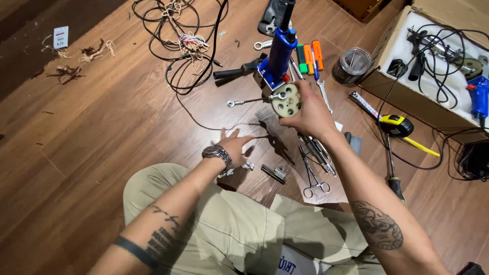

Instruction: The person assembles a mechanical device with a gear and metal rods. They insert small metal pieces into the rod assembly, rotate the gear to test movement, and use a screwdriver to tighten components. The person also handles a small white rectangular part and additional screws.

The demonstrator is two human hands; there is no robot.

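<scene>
The blue power tool [277, 58] with its pale gear wheel [286, 100] stands above the wooden floor [102, 127] at about 12 o'clock — the right hand [310, 114] grips it at the gear. The left hand [232, 147], wearing a wristwatch [217, 153], rests fingers spread on the floor at 9 o'clock of the scissors-like forceps [311, 175].
</scene>
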